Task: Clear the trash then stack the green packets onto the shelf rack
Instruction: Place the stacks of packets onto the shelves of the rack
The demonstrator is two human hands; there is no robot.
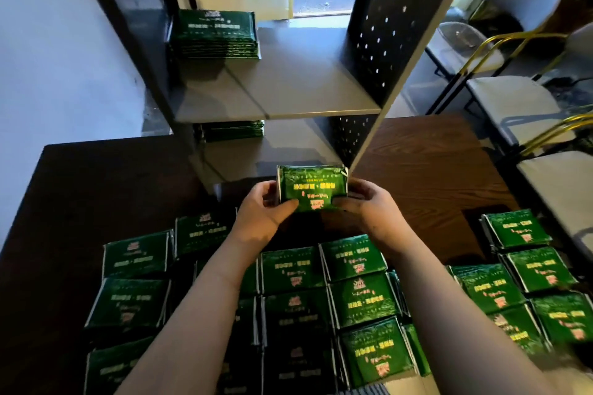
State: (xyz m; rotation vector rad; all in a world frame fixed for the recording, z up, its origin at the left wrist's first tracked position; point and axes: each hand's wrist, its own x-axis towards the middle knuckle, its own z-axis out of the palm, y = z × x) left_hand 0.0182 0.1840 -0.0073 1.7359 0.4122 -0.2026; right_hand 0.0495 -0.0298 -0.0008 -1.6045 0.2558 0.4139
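Note:
I hold a small stack of green packets (312,187) in the air above the table, just in front of the shelf rack (301,86). My left hand (261,213) grips its left side and my right hand (369,205) grips its right side, thumbs on the top face. A stack of green packets (214,34) sits at the back left of the rack's middle shelf. Another stack (231,130) lies on the shelf below. Several piles of green packets (353,289) cover the near part of the table.
The dark wooden table (426,167) carries the rack at its far side. A pale wall (48,58) stands to the left. White chairs with yellow and black frames (513,99) crowd the right side. The rack's right panel (382,29) is perforated metal.

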